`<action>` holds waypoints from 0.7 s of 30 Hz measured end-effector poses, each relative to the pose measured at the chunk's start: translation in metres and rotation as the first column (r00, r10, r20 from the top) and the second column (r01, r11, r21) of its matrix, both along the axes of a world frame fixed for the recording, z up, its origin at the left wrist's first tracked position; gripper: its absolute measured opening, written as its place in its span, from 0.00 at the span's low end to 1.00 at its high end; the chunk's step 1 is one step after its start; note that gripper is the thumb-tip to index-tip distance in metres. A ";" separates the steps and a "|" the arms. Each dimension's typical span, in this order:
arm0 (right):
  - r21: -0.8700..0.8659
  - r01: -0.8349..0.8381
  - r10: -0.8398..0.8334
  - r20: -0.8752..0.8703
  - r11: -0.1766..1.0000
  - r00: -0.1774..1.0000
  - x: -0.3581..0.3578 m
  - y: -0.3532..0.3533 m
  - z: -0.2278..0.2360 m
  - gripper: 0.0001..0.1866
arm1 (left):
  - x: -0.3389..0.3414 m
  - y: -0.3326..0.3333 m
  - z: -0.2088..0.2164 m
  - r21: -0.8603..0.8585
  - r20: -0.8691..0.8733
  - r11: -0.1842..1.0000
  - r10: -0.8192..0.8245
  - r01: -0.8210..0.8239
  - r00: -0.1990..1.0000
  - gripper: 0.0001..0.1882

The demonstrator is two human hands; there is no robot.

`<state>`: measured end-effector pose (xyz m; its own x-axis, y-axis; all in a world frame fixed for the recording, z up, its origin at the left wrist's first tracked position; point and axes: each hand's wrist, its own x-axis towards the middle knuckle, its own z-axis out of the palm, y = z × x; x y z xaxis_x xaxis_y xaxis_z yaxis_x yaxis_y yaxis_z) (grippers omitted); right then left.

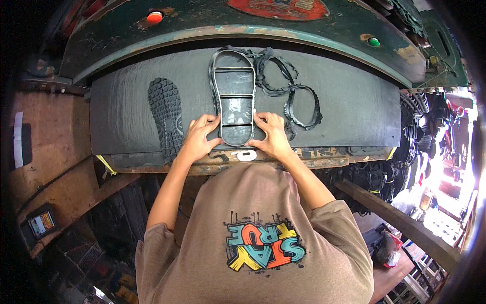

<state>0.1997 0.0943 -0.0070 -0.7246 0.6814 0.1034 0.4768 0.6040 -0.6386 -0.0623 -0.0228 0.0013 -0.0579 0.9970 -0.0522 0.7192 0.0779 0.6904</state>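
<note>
Head camera view: one dark worktop (354,114) ran below one green machine beam (202,28). Near the worktop's middle lay one sole-shaped frame (238,96) (three crossbars, four openings). One black strip tangle (292,87), with two large loops, lay to its right; one treaded black sole (164,109) lay well apart, to its left. Two hands held the frame's near end between them, thumbs parted from fingers: left hand (201,136) on the left side, right hand (274,134) on the right. One white gadget (246,155) lay just nearer. Two buttons, one orange-red (154,17), one green (373,42), dotted the beam.
</note>
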 end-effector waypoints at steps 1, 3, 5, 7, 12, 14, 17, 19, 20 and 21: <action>0.007 -0.003 0.003 0.000 1.000 1.000 0.000 0.000 0.000 0.50 | 0.000 0.000 0.001 0.001 0.001 1.000 -0.009 0.009 1.000 0.41; 0.012 -0.004 0.004 -0.003 1.000 1.000 0.000 0.000 0.000 0.50 | -0.001 0.001 0.003 -0.003 -0.005 1.000 -0.018 0.018 1.000 0.41; 0.009 0.001 0.000 -0.018 1.000 1.000 -0.002 0.000 0.003 0.49 | -0.001 0.002 0.005 -0.018 -0.016 1.000 -0.006 0.006 1.000 0.41; -0.002 -0.001 0.001 0.001 1.000 1.000 -0.003 0.000 0.008 0.49 | 0.000 0.002 0.008 -0.021 -0.052 1.000 -0.007 0.006 0.999 0.41; -0.123 -0.029 0.029 0.000 0.992 1.000 0.001 0.016 0.034 0.38 | 0.002 0.003 0.014 -0.095 0.034 0.995 0.028 -0.025 0.999 0.41; -0.295 0.001 0.007 0.026 0.955 1.000 0.002 0.042 0.045 0.32 | -0.001 0.006 0.016 -0.151 0.152 0.988 0.033 -0.010 0.988 0.40; -0.179 0.055 -0.085 -0.165 0.982 0.983 -0.016 0.080 0.050 0.28 | -0.004 0.010 0.021 -0.160 0.154 0.987 0.040 -0.015 0.987 0.39; -0.106 0.031 -0.054 -0.225 0.994 0.973 -0.031 0.107 0.048 0.29 | -0.004 0.012 0.025 -0.173 0.154 0.985 0.022 0.005 0.988 0.39; -0.042 0.016 -0.025 -0.233 0.999 0.972 -0.039 0.119 0.046 0.30 | -0.005 0.013 0.027 -0.170 0.176 0.985 0.009 0.021 0.984 0.39; 0.019 0.010 -0.006 -0.229 1.000 0.973 -0.046 0.130 0.043 0.30 | -0.006 0.015 0.028 -0.149 0.102 0.987 -0.046 0.061 0.994 0.42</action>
